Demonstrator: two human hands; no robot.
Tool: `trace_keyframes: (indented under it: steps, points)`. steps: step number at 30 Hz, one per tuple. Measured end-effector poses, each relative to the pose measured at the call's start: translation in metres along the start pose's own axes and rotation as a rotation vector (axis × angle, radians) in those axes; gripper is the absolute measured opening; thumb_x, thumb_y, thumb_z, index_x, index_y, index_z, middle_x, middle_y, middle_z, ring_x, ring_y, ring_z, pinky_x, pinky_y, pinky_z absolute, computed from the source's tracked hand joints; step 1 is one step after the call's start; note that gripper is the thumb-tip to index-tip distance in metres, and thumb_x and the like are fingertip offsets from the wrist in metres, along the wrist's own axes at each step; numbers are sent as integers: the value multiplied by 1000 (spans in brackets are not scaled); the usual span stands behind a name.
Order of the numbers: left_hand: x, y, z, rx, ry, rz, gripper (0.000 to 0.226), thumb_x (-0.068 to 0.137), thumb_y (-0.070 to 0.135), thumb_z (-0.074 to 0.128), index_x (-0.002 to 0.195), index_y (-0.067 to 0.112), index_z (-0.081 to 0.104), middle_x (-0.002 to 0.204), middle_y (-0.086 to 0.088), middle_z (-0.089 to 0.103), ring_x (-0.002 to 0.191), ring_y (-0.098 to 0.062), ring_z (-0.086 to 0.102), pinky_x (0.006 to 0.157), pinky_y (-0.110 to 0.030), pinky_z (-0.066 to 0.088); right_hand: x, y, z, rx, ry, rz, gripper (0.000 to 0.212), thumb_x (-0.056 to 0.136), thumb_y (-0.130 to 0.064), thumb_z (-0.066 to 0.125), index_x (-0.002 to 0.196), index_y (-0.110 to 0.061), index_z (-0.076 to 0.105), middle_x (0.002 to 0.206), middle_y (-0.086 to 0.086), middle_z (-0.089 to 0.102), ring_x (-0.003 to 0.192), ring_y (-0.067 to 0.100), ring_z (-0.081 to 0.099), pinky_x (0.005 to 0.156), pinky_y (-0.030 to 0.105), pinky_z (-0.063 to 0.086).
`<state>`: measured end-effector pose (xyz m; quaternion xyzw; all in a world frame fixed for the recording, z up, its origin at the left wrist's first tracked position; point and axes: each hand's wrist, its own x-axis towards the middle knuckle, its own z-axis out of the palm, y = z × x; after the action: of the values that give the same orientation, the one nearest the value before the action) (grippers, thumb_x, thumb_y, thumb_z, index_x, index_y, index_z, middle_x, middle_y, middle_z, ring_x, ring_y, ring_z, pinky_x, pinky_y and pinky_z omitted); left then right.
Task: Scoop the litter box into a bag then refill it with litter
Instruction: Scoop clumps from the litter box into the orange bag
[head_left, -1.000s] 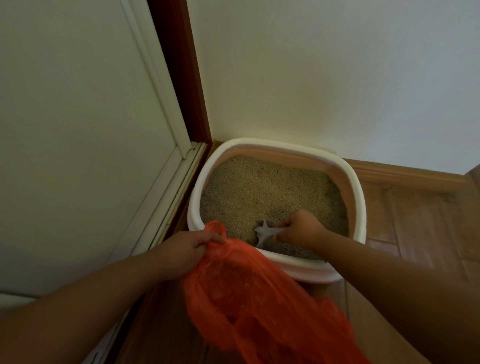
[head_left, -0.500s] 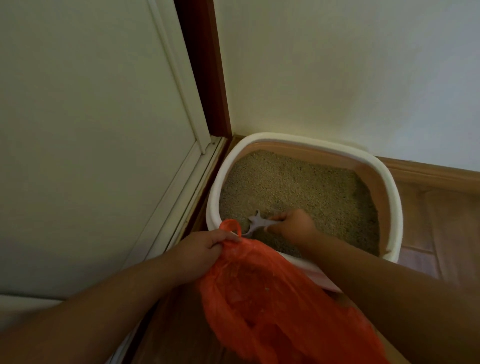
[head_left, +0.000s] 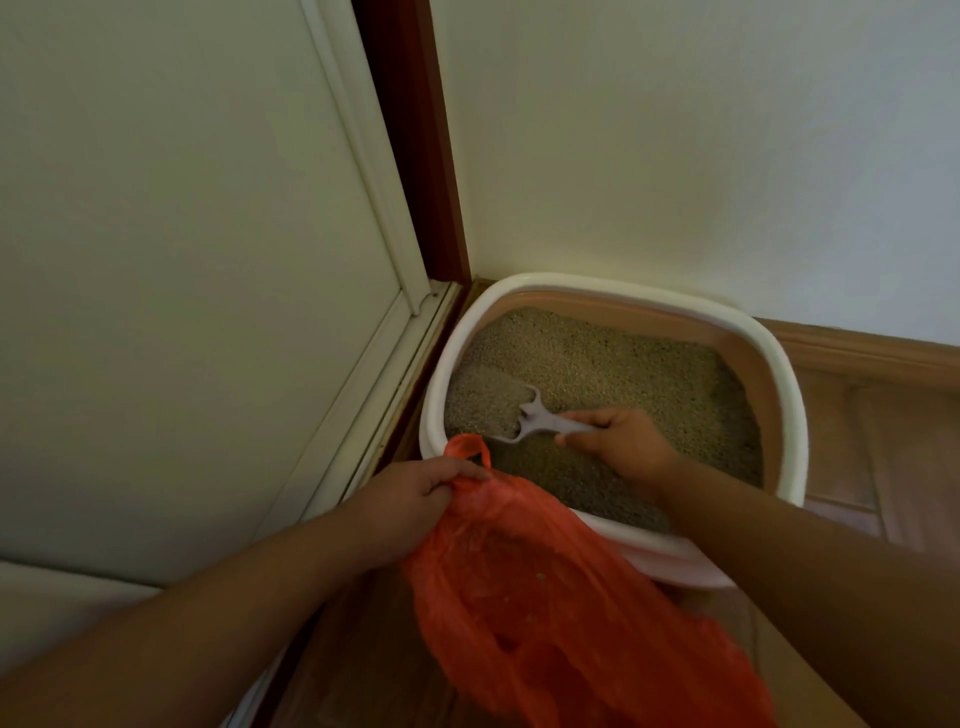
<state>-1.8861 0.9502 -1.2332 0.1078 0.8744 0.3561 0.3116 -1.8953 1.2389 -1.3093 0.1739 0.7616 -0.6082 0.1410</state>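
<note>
A white plastic litter box (head_left: 789, 415) with sandy tan litter (head_left: 613, 364) sits on the floor in the far corner by the wall. The right hand (head_left: 621, 447) grips a small pale plastic scoop (head_left: 540, 418), its head resting in the litter at the left. The left hand (head_left: 410, 501) pinches the top of a thin orange plastic bag (head_left: 545, 597), just near the box.

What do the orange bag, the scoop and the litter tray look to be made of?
Orange bag: thin plastic film, crinkled, slightly see-through and glossy. Scoop: probably moulded plastic, pale grey, matte, rigid. Litter tray: apparently hard plastic, a smooth white rim over a pinkish inner wall.
</note>
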Motion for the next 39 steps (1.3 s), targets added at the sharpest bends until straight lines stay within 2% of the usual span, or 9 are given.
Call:
trace_keyframes:
  steps: [2, 5, 9, 11, 14, 20, 28, 33, 39]
  points:
    - [-1, 4, 1, -21, 18, 23, 47, 105, 14, 44, 117, 51, 71, 116, 8, 73, 96, -5, 71, 91, -34, 60, -8, -3, -20, 9, 38, 6, 33, 78, -20, 86, 110, -24, 79, 80, 7, 72, 64, 20, 55, 58, 25, 44]
    - [-2, 12, 3, -50, 13, 44, 49, 105, 14, 45, 114, 54, 71, 111, 7, 74, 93, -15, 74, 88, -40, 61, -21, -3, -47, 6, 152, -8, 30, 78, -24, 86, 106, -31, 79, 93, 15, 76, 72, 25, 53, 66, 34, 46]
    - [1, 23, 6, -39, 25, 77, 52, 104, 11, 45, 110, 56, 71, 110, 7, 75, 98, -24, 73, 88, -38, 60, -44, -7, -74, -37, 210, -16, 33, 82, -21, 82, 114, -24, 75, 89, -2, 74, 65, 4, 61, 58, 16, 47]
    - [3, 29, 9, -38, 28, 90, 52, 103, 9, 46, 109, 52, 73, 109, 5, 75, 100, -29, 72, 88, -41, 58, -56, -6, -82, -65, 214, -14, 33, 82, -20, 82, 114, -23, 75, 91, -13, 70, 77, 2, 62, 60, 13, 45]
    - [6, 33, 12, -25, 1, 111, 50, 104, 11, 45, 112, 52, 72, 112, -1, 76, 104, -35, 71, 93, -49, 58, -69, -2, -90, 13, 238, -4, 31, 85, -16, 79, 115, -21, 74, 94, -9, 70, 80, 3, 62, 56, 9, 45]
    - [10, 40, 15, -41, -1, 131, 51, 104, 12, 45, 111, 54, 72, 111, -2, 75, 103, -39, 70, 89, -54, 59, -82, -5, -96, 31, 261, -11, 28, 81, -19, 83, 108, -26, 77, 94, -3, 74, 85, 12, 64, 72, 25, 50]
    - [4, 43, 9, -71, -7, 144, 46, 106, 16, 45, 113, 53, 72, 119, -5, 72, 114, -45, 65, 99, -59, 53, -87, -12, -99, 3, 255, -40, 33, 81, -18, 84, 112, -24, 77, 79, -8, 72, 67, 2, 59, 62, 18, 44]
    - [1, 42, 7, -96, 6, 124, 47, 106, 15, 44, 111, 52, 73, 110, -8, 75, 103, -49, 67, 89, -62, 55, -87, -16, -99, -5, 243, -61, 35, 81, -19, 83, 115, -23, 77, 84, -5, 71, 72, 7, 58, 63, 20, 45]
    - [1, 41, 4, -91, -1, 120, 47, 106, 14, 44, 113, 51, 73, 105, -4, 76, 91, -43, 70, 82, -55, 59, -87, -18, -96, -28, 213, -68, 35, 82, -16, 82, 116, -19, 76, 71, -16, 70, 58, -10, 60, 55, 9, 43]
